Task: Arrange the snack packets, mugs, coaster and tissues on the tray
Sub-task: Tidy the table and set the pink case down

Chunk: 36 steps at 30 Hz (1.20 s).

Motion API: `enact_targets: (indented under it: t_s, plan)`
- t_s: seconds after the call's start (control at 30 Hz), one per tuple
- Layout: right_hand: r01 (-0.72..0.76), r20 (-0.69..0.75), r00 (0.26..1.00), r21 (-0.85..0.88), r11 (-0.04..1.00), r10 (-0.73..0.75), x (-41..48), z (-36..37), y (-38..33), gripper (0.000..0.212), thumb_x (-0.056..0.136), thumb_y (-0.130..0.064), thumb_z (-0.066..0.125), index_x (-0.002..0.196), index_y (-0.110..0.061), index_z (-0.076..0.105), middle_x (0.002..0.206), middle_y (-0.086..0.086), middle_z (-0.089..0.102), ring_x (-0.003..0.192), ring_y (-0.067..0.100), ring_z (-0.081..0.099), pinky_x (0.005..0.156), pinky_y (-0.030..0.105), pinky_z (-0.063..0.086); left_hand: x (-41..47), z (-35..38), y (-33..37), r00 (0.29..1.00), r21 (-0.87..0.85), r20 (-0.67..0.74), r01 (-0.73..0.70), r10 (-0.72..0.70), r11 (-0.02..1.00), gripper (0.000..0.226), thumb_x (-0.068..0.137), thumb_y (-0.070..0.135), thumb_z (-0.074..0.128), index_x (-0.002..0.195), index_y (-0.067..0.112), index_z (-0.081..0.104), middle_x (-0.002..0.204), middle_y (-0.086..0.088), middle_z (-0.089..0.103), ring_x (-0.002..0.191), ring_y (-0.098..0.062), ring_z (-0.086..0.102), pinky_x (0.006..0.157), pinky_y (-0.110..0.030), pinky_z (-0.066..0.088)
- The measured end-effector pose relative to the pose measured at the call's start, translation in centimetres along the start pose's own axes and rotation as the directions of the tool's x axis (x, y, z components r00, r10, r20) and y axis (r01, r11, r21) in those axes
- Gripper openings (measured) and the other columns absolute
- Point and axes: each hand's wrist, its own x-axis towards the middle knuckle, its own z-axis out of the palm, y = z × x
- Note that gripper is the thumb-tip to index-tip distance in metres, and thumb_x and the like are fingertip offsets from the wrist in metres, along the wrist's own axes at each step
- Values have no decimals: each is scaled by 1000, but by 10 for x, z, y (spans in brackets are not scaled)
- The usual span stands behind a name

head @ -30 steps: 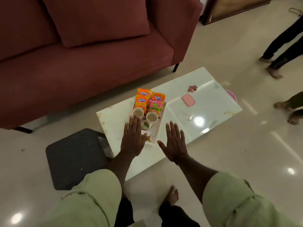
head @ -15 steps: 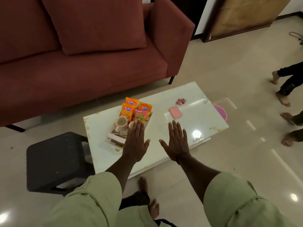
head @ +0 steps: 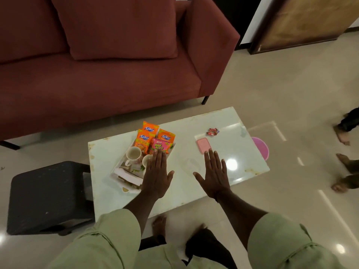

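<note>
On the low white table sits a tray holding three orange snack packets, a pink snack packet, two cream mugs and folded tissues. The second mug is partly hidden behind my left hand, which hovers flat with fingers spread over the tray's right edge, holding nothing. My right hand hovers flat and empty over the bare tabletop, its fingertips near a pink coaster lying on the table outside the tray.
A small red wrapper lies on the table beyond the coaster. A dark red sofa stands behind, a black stool at the left, a pink stool past the table's right edge. Other people's feet stand at the right.
The view has lifted and shifted, so the table sits lower and more centred. Both hands stay flat and empty; the left has slid from over the tray's near end to its right edge.
</note>
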Motion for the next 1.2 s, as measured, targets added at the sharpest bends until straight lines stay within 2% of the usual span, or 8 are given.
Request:
enact_targets:
  t_s: [0.17, 0.33, 0.47, 0.73, 0.9, 1.03, 1.2]
  plan:
    - [35, 32, 999, -2, 999, -35, 28, -2, 38, 87, 92, -66, 28, 156, -19, -6, 165, 3, -10, 151, 21, -12, 123, 50, 5, 22, 8, 26, 999, 44, 31, 28, -29, 999, 80, 96, 51, 42, 154, 2, 15, 161, -20, 16, 150, -34, 15, 120, -48, 23]
    - [122, 70, 990, 10, 992, -123, 58, -1, 84, 87, 92, -65, 29, 155, -19, -9, 164, 2, -12, 151, 21, -14, 123, 48, 2, 49, 20, 65, 990, 45, 42, 134, -136, 990, 80, 95, 52, 43, 154, 3, 17, 161, -19, 18, 150, -33, 17, 119, -46, 20]
    - [210, 112, 971, 7, 978, -209, 83, -2, 120, 87, 92, -66, 28, 156, -19, -7, 164, 2, -13, 152, 22, -12, 123, 47, 0, 69, 32, 97, 983, 18, 78, 168, -169, 986, 80, 97, 53, 36, 155, 5, 8, 163, -16, 9, 152, -30, 6, 121, -46, 17]
    - [303, 161, 941, -11, 953, -297, 110, -5, 168, 86, 91, -68, 22, 152, -22, -17, 164, 2, -11, 152, 22, -11, 123, 48, 2, 85, 40, 138, 965, -35, 109, 242, -237, 970, 82, 97, 54, 37, 155, 7, 3, 164, -13, -2, 152, -29, -1, 122, -43, 17]
    - [294, 151, 943, 29, 955, -295, 119, -6, 178, 86, 91, -67, 26, 153, -21, -13, 164, 1, -10, 152, 21, -11, 123, 49, 6, 86, 44, 141, 964, -82, 133, 244, -231, 966, 87, 95, 54, 44, 155, 6, 3, 164, -14, -2, 152, -29, -2, 122, -43, 17]
    - [248, 140, 957, 67, 966, -255, 135, -4, 182, 87, 92, -66, 29, 155, -21, -10, 164, 0, -10, 151, 20, -13, 123, 47, 6, 92, 58, 132, 951, -124, 256, 213, -176, 969, 107, 88, 52, 59, 153, 8, -14, 161, -11, -21, 151, -29, -10, 122, -39, 7]
    - [174, 153, 970, 107, 979, -189, 159, 5, 195, 88, 89, -69, 31, 155, -27, -10, 165, 0, -11, 152, 23, -11, 122, 50, 9, 104, 80, 124, 936, -180, 303, 243, -182, 953, 119, 81, 45, 70, 151, 9, -19, 162, -10, -19, 151, -27, -10, 121, -37, 5]
